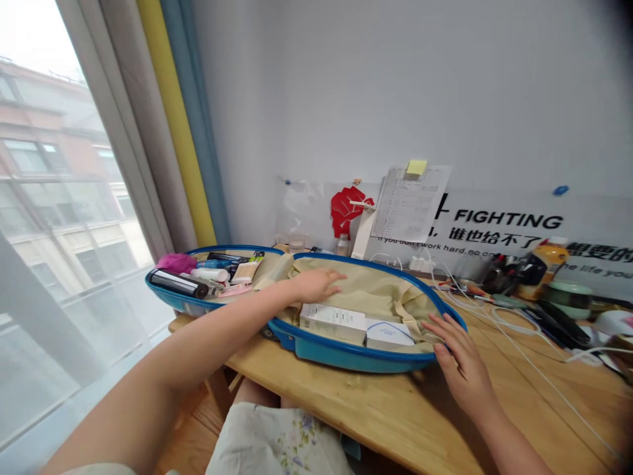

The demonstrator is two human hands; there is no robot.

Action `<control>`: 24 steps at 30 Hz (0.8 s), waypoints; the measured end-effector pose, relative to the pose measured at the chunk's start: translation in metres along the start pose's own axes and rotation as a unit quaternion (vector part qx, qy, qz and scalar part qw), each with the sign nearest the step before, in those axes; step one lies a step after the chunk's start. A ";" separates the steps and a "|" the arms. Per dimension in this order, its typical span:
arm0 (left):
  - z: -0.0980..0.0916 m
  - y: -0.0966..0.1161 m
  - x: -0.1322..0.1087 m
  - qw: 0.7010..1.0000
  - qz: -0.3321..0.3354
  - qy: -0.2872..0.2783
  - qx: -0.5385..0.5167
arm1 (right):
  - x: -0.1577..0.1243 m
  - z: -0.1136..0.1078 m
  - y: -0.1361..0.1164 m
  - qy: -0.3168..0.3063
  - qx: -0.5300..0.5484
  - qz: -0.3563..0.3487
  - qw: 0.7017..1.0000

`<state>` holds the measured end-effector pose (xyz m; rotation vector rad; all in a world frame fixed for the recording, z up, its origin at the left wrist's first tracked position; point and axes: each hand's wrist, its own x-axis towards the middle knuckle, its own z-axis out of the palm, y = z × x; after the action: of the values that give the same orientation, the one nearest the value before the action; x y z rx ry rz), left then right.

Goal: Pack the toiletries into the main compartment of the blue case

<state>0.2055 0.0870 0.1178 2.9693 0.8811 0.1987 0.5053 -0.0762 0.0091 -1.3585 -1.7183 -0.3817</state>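
An opened blue suitcase with a beige lining lies on the wooden desk. Over its right half, near the middle divide, my left hand hovers with fingers spread and nothing in it. My right hand is at the right end of the rim, fingers apart, holding nothing. Two boxes lie side by side along the near edge inside: a long white box and a white box with a blue line. The left half holds a black cylinder, a pink-purple puff, a white tube and several small items.
White cables, an orange-labelled bottle, a green-lidded jar and a black case crowd the desk's right side. A white lamp and a small bottle stand behind the suitcase. Curtains and a window are at left.
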 end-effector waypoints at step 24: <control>-0.059 -0.170 -0.221 0.918 -0.318 -0.161 0.173 | -0.001 0.003 0.005 0.003 0.000 0.002 1.000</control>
<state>-0.0777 0.1092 0.1397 2.6591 1.8994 -0.4982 0.5087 -0.0727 0.0058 -1.3599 -1.7110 -0.3839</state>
